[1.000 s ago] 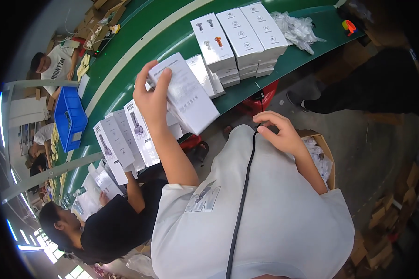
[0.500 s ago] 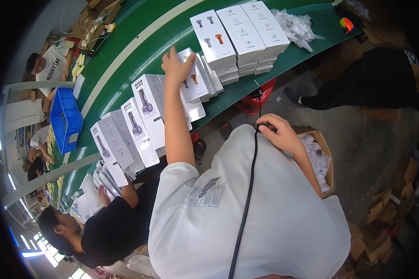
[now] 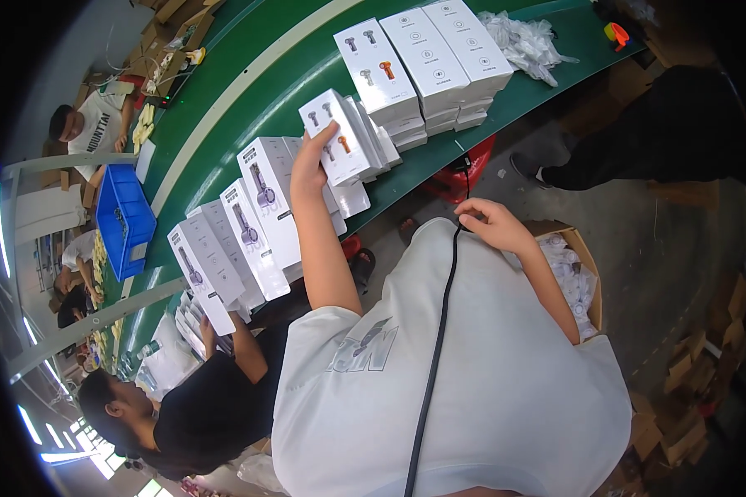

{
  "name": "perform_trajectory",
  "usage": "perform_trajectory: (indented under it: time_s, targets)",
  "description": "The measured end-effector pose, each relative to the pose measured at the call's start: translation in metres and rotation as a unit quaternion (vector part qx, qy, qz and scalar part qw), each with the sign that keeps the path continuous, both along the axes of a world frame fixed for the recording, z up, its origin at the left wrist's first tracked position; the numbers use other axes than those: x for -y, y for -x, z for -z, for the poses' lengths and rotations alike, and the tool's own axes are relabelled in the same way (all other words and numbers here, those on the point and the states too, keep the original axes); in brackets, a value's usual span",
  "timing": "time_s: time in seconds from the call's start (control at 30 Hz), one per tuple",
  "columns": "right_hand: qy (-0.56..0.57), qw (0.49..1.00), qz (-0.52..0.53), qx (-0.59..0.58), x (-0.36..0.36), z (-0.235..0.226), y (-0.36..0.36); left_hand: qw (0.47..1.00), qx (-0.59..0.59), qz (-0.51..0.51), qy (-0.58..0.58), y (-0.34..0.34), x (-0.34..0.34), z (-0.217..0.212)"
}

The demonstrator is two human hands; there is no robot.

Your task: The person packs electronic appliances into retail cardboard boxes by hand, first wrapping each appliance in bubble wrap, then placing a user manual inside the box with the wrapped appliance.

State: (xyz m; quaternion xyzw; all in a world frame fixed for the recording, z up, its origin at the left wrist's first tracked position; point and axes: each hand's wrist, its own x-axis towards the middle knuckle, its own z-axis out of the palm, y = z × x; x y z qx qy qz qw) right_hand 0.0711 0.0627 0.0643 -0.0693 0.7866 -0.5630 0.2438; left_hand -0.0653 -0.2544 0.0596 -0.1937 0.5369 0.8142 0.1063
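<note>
My left hand grips a white printed box at its left edge. The thumb lies on the printed face, which shows small pictures of handheld fans; the other fingers are hidden. This box leans against several similar boxes on the green table. My right hand is in front of my shirt, its fingers curled together at a black cable that runs down my front.
Taller stacks of white boxes stand right of my left hand, beside clear plastic bags. More upright boxes line the left. A co-worker in black handles boxes there. A blue bin stands farther off; a carton sits right.
My left hand, open with spread fingers above the box before, has come down to its left edge and closed on it. My right hand stays at the cable.
</note>
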Motion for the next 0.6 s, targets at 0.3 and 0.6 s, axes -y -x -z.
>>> perform_trajectory:
  time_s: [0.3, 0.6]
  targets:
    - [-0.009, 0.999, 0.032, 0.015, -0.01, 0.001, -0.001, 0.999, -0.024, 0.025, 0.029, 0.03, -0.024, -0.005]
    - [-0.01, 1.0, 0.011, 0.024, -0.008, 0.006, -0.004, 0.992, 0.005, -0.032, -0.118, 0.019, -0.026, -0.003]
